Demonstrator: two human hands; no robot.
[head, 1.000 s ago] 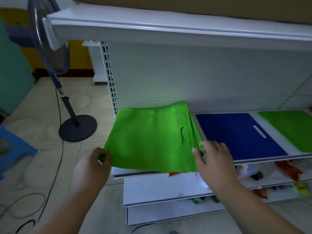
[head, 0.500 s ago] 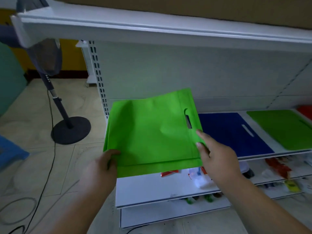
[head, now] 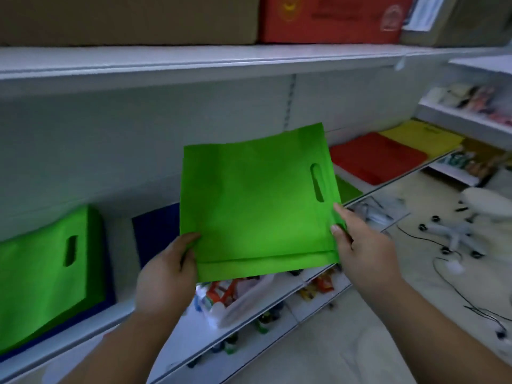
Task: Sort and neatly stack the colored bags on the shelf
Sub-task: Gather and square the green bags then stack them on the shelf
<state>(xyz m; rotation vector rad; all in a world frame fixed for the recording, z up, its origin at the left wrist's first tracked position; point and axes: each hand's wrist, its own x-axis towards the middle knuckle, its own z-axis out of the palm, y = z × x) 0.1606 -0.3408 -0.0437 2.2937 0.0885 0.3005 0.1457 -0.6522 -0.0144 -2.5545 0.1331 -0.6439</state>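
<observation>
Here, change: the green bag [head: 257, 206], which a second ago lay on the shelf [head: 122, 314] at the left end of the row, is now lifted clear of it and held in the air between both hands, in front of the blue bag [head: 155, 231]; the view has swung rightward, so that a red pile [head: 374, 159] and a yellow pile [head: 421, 137] appear beyond the right hand.
Meaning for the task: the bag is in transit, not yet stacked; a second green pile [head: 47, 273] lies on the shelf left of the left hand, and a sliver of green [head: 347, 189] shows just behind the held bag, so either could, by judgement, be its destination.
Held bag: flat, nearly upright, handle slot toward the right hand, bottom fold toward the person.
Left hand [head: 166, 275]: grips the lower left corner, thumb on the front face, fingers hidden behind the fabric.
Right hand [head: 360, 245]: pinches the lower right edge below the slot, thumb in front, fingertips curled round the edge.
Below the hands: lower shelves carrying small packaged goods, blurred.
</observation>
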